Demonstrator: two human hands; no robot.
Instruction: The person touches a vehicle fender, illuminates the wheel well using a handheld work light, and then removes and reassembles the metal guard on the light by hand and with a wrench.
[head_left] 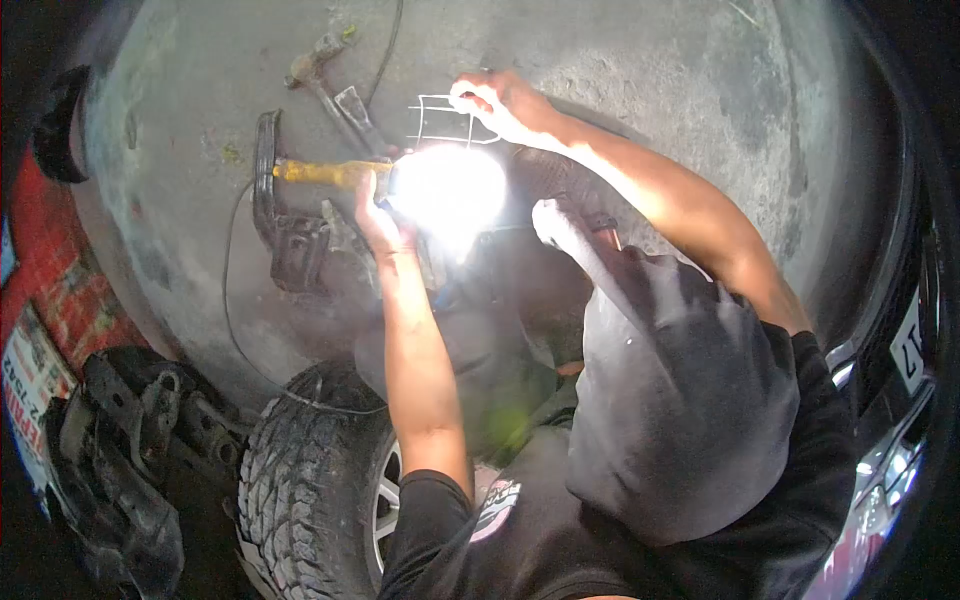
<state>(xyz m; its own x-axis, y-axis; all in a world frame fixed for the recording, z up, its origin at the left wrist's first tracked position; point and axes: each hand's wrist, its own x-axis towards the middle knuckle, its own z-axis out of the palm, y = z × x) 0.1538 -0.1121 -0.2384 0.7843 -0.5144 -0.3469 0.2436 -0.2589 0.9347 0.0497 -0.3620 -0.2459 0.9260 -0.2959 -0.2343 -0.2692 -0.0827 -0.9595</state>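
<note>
A lit work light (pixel 335 174) with a yellow handle lies across the middle, its bulb glaring white. My left hand (pixel 384 222) is closed around the lamp where the handle meets the bright end; glare hides part of the fingers. Above the bulb, my right hand (pixel 508 106) pinches the edge of the light's wire guard (pixel 430 118), which stands away from the bulb. Just behind the light, a hammer (pixel 320 75) rests on the concrete floor.
A dark metal part (pixel 268 190) lies left of the lamp handle. The lamp's cord (pixel 228 290) loops down past a tyre (pixel 310 470). Dark, greasy metal parts (pixel 130 450) are heaped at lower left. Grey cloth (pixel 690 400) bulges at right, near a vehicle (pixel 890 450).
</note>
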